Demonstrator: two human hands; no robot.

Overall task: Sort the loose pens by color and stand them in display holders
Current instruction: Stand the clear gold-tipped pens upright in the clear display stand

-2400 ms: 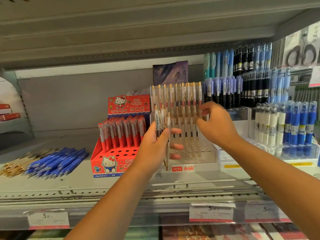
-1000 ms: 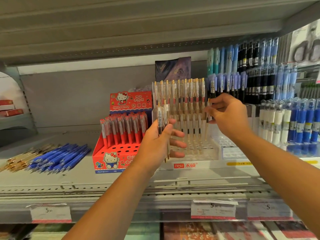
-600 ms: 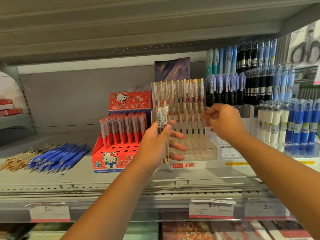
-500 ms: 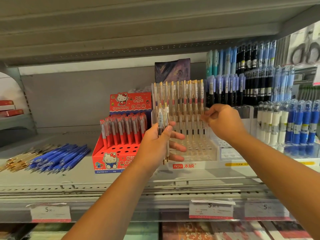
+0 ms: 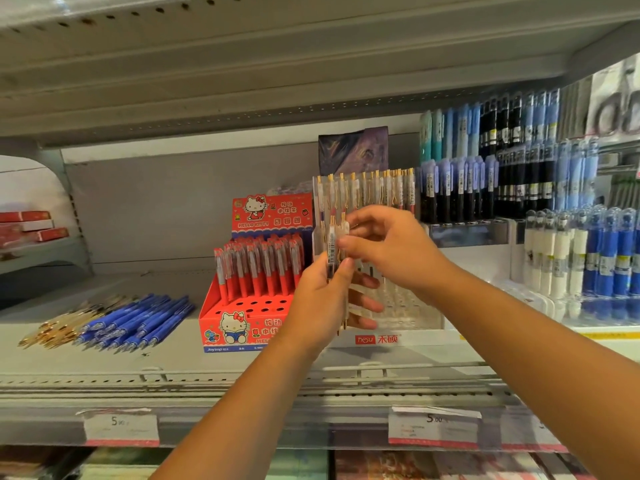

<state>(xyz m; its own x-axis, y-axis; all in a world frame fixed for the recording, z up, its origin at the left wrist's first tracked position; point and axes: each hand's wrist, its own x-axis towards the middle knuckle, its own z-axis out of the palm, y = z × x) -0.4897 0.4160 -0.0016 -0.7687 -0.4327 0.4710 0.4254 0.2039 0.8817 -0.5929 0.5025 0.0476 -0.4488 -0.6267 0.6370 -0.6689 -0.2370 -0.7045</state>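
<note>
Left hand [image 5: 318, 306] grips clear plastic gold-clipped pens [image 5: 331, 251] upright before a clear plastic holder [image 5: 408, 313] labelled "nesu" — right hand [image 5: 391, 251] pinches one pen's top, beside a red "Hello Kitty" box [image 5: 242, 327].

place: stationery shop | evidence: shelf [image 5: 104, 379] with price tags [image 5: 121, 427], pen displays [image 5: 256, 292], hanging scissors [image 5: 613, 109]
</note>
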